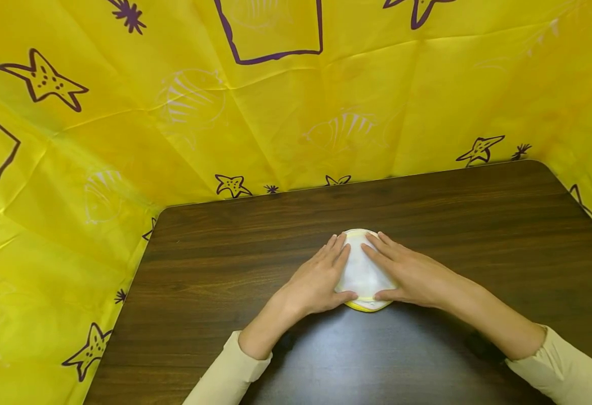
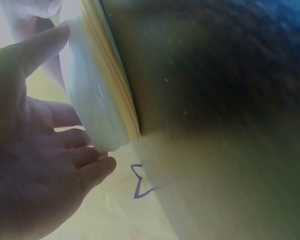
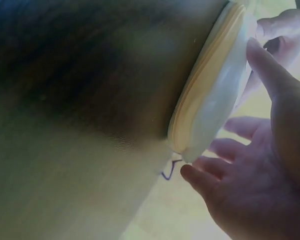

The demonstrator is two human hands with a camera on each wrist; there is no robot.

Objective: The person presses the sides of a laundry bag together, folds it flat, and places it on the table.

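Observation:
A rounded white cloth-like item [image 1: 364, 270] with yellow trim along its edge lies on the dark wooden table. Its layered yellow side [image 2: 115, 75] shows in the left wrist view, below a soft white top; I cannot tell its exact kind. From the left, my left hand [image 1: 318, 278] rests on it, fingers stretched toward its far edge and thumb at the near edge. My right hand [image 1: 415, 275] mirrors this on the right side. Both thumbs lie near the item's front rim, tips a little apart. The palms hide its left and right sides in the head view.
The dark wood-grain table [image 1: 215, 270] extends around the item on all sides. A yellow sheet [image 1: 276, 124] with purple starfish and pale fish drawings hangs behind the table and along its left and right sides.

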